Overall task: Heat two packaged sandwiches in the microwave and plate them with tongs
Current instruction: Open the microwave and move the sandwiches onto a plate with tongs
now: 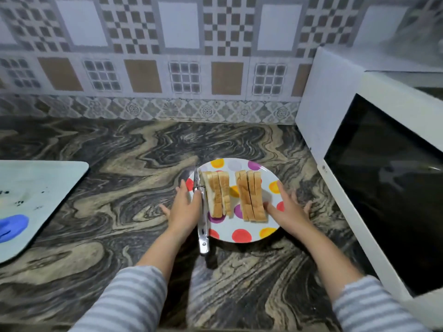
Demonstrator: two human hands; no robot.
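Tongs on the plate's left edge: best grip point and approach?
Grip the tongs at the handle end nearest the person, which sticks out past the plate rim onto the counter. Come from above and the left: the left sandwich crowds their right side. The left hand is already alongside, fingers straight.

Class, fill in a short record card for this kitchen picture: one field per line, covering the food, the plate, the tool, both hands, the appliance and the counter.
food: two sandwiches, left one and right one, apart, standing on edge
plate: polka-dot plate on the marbled counter
tool: metal tongs lying along the plate's left rim
left hand: left hand flat at the plate's left edge, beside the tongs
right hand: right hand flat at the plate's right edge
appliance: white microwave, door closed, at the right
other: cutting board at the left
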